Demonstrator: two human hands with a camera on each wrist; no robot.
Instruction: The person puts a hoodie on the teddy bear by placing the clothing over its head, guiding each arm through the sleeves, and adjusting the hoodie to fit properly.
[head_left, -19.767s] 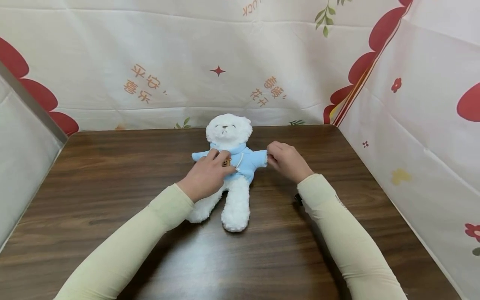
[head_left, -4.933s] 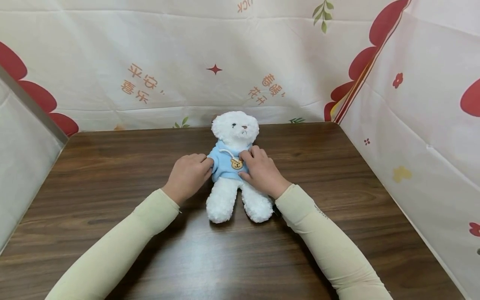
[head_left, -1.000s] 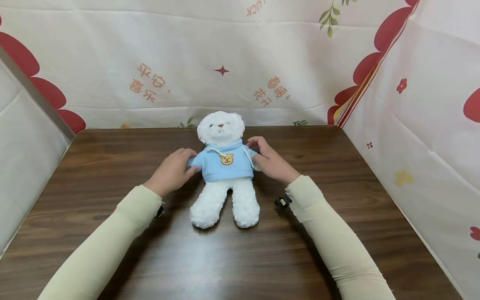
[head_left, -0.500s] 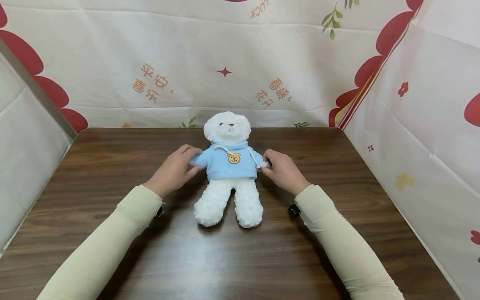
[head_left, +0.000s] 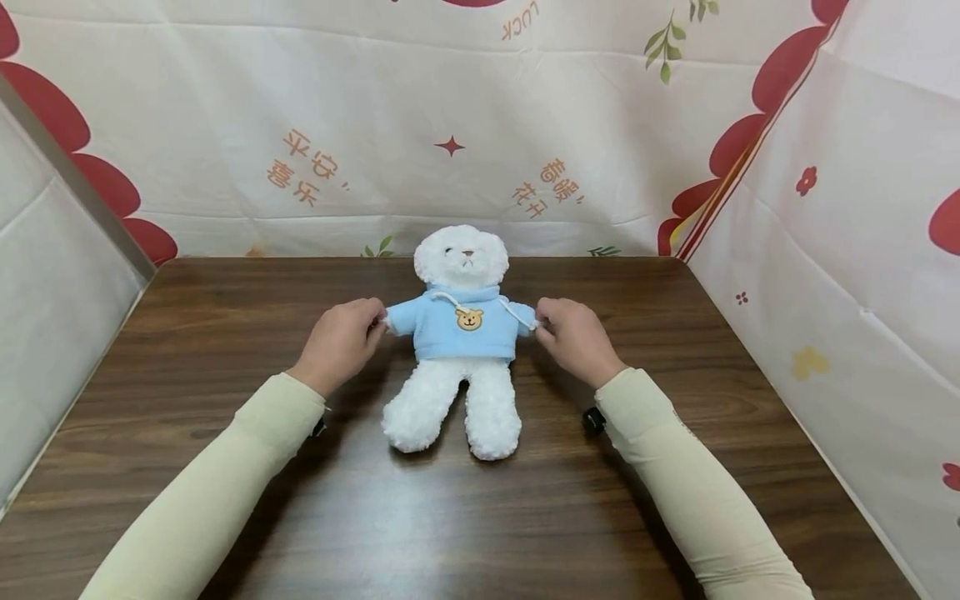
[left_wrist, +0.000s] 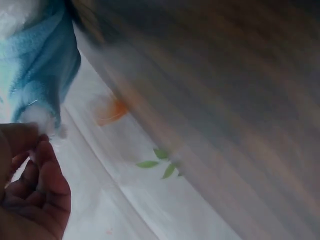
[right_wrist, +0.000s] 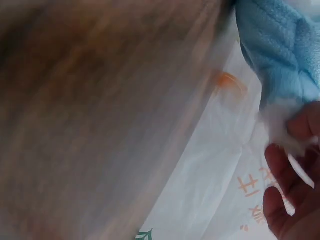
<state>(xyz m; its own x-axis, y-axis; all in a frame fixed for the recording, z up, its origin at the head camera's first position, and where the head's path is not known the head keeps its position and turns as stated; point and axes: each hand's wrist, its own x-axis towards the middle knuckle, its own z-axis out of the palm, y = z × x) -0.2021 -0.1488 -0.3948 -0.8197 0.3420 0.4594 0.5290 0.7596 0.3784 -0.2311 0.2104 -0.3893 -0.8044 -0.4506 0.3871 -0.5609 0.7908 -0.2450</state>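
A white plush teddy bear (head_left: 491,408) lies face up on the dark wooden table, its legs toward me. It wears a light blue hoodie (head_left: 442,337) with a small bear-face patch and white drawstrings. My left hand (head_left: 339,342) pinches the white paw at the end of the sleeve on the left; the left wrist view shows thumb and forefinger meeting on the paw fluff (left_wrist: 37,116). On the other side my right hand (head_left: 579,340) pinches the opposite paw (right_wrist: 280,122) between thumb and forefinger. Both of the bear's arms are spread out sideways.
The wooden table (head_left: 225,467) extends around the bear on all sides. Behind it hangs a white printed cloth (head_left: 375,100); another cloth side (head_left: 847,275) rises along the right edge. A small black device (head_left: 594,420) sits at my right wrist.
The hoodie was twisted and crooked earlier and now sits straight, its patch facing up. In the last second both hands have slid outward from the sleeves to the paws, spreading the arms.
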